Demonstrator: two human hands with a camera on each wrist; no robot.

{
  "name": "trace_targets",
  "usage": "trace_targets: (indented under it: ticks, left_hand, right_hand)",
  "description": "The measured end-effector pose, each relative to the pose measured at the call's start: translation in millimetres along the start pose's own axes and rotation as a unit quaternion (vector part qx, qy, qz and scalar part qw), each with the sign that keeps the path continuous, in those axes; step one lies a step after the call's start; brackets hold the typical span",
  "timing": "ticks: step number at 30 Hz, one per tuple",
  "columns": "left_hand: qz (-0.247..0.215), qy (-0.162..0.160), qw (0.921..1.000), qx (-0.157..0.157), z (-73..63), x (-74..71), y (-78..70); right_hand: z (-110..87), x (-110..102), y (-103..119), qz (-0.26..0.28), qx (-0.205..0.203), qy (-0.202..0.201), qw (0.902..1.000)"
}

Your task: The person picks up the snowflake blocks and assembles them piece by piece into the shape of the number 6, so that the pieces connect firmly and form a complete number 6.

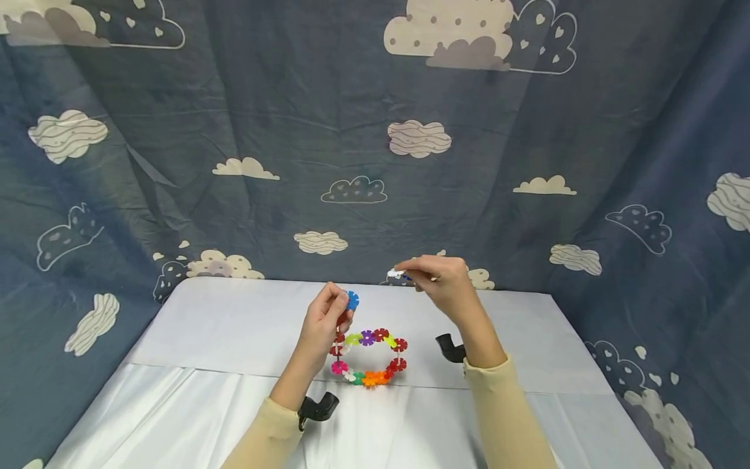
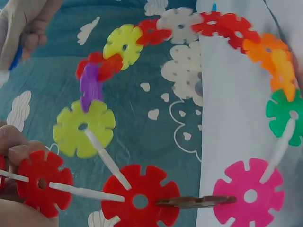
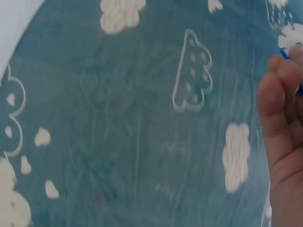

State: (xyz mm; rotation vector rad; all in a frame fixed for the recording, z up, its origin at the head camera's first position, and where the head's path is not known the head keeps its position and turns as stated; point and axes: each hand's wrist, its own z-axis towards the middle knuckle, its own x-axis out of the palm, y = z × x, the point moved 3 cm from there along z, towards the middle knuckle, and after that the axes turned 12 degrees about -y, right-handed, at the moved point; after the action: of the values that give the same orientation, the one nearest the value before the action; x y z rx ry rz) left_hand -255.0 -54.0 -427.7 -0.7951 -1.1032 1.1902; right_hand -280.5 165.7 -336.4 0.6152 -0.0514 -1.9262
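My left hand [image 1: 319, 322] pinches a blue notched plastic disc [image 1: 353, 300] between thumb and fingers. Below it hangs a ring of interlocking snowflake discs, with a purple disc [image 1: 366, 337], orange disc [image 1: 371, 379] and pink disc [image 1: 339, 368] among them. In the left wrist view, a short branch with a red disc [image 2: 45, 183] runs from the ring to the left fingers. Up and to the right, my right hand [image 1: 444, 283] pinches a white disc [image 1: 396, 273] joined to a blue one. The right fingers partly hide that blue disc [image 3: 285, 55].
A white cloth covers the table [image 1: 222, 326] beneath the hands. Dark blue curtains [image 1: 328, 98] with cloud prints stand behind and at both sides. Black curved pieces [image 1: 319, 408] sit at both wrists.
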Motion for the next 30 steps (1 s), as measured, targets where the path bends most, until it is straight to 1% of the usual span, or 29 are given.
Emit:
trace_targets:
  ticks: [4, 6, 11, 17, 21, 25, 27, 30]
  left_hand:
    - [-0.021, -0.001, 0.9998, -0.007, 0.9, 0.2, 2.3]
    - [-0.021, 0.002, 0.9997, -0.009, 0.8, 1.1, 3.2]
    - [-0.010, 0.008, 0.9999, 0.005, 0.3, 4.0, 2.2]
    - [0.006, 0.012, 0.9999, 0.009, 0.0, 5.9, -0.7]
    - [0.005, 0.015, 0.9998, 0.013, 0.3, 6.6, -1.3]
    - [0.011, 0.027, 0.9994, 0.021, 1.3, 7.6, -1.0]
    - [0.019, 0.033, 0.9991, 0.020, 1.6, 7.3, -1.5]
    - [0.053, 0.023, 0.9983, 0.003, 1.1, 5.0, -1.8]
  right_hand:
    - [-9.1, 11, 5, 0.015, -0.005, 0.058, 0.9982]
    - [-15.7, 17, 8, 0.020, 0.001, 0.074, 0.9970]
    - [-23.1, 25, 11, 0.015, 0.015, 0.074, 0.9970]
    - [-25.4, 29, 15, 0.015, 0.004, 0.079, 0.9967]
    - [-28.0, 33, 17, 0.026, -0.007, 0.068, 0.9973]
    - [-28.8, 34, 17, 0.035, -0.008, 0.052, 0.9980]
    - [-29.3, 34, 15, 0.032, -0.006, 0.046, 0.9984]
    - [-30.3, 34, 12, 0.031, 0.009, 0.055, 0.9980]
